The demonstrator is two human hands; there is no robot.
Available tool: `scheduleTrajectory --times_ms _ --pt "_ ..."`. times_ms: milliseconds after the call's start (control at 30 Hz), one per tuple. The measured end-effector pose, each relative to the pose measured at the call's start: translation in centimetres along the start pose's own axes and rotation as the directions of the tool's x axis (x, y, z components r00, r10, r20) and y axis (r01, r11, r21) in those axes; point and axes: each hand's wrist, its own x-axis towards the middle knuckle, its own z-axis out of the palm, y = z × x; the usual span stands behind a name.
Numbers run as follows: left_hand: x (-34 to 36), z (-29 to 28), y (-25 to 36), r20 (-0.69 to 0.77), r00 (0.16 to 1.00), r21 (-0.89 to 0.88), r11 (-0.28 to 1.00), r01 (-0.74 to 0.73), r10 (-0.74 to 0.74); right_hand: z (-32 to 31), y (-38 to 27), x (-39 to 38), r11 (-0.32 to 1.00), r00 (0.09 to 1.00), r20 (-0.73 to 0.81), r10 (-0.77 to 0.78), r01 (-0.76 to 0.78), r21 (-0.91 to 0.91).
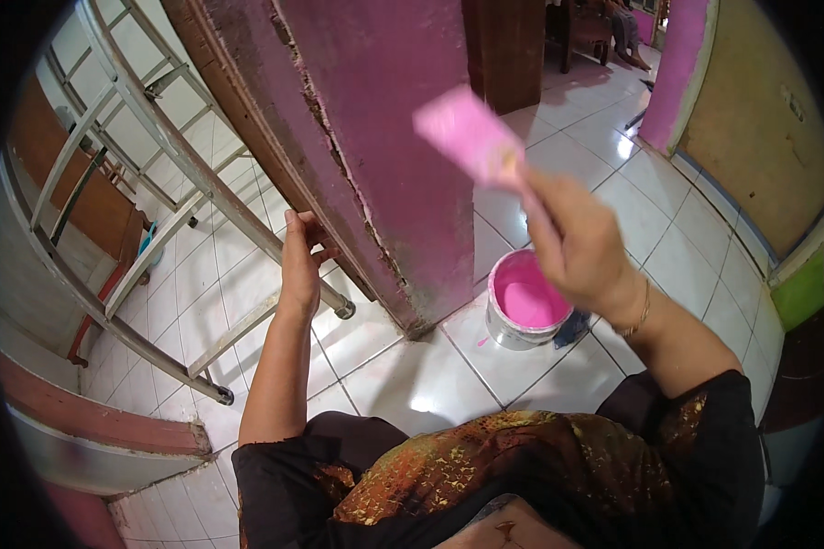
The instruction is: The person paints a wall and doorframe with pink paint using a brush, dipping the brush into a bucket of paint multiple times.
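My right hand (579, 245) is raised in front of me and grips a wide paintbrush (470, 135) whose bristles are loaded with pink paint and point up and left, close to the purple-pink pillar (389, 137). Below that hand a round tin of pink paint (522, 300) stands open on the white floor tiles, by the pillar's foot. My left hand (300, 259) is curled around a grey metal ladder rail (247, 224) that slants across the left of the view.
The metal ladder (128, 137) lies tilted over the tiled floor (430, 375) at left, beside brown wooden furniture (82, 197). A pink doorway post (679, 69) and a tan wall panel (760, 128) stand at right. A seated person's legs (624, 32) show far back.
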Motion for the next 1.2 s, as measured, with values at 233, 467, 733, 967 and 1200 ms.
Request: scheduleTrajectory --times_ms 233,467,733,967,1200 --pt "0.3 0.2 0.0 0.015 1.0 0.001 1.0 -0.006 0.006 4.5 3.5 2.8 0.991 0.985 -0.16 -0.057 0.036 -0.132" --pt "0.3 -0.1 -0.2 0.021 1.0 -0.024 0.999 -0.023 0.023 2.9 2.2 -6.1 0.975 0.928 0.325 0.183 -0.214 0.062" --pt "-0.2 1.1 0.5 -0.088 0.996 -0.053 0.998 -0.019 0.015 -2.5 1.7 4.4 0.359 0.81 0.396 0.433 -0.558 0.748" --pt "-0.1 0.9 0.4 -0.052 0.999 -0.067 0.998 -0.013 0.009 4.8 8.4 -2.3 0.12 0.636 0.645 0.424 -0.746 0.655" --pt "-0.3 0.6 0.1 0.01 0.999 0.043 0.998 0.043 -0.043 -0.8 7.6 -3.5 0.253 0.448 0.732 0.513 -0.894 0.37"
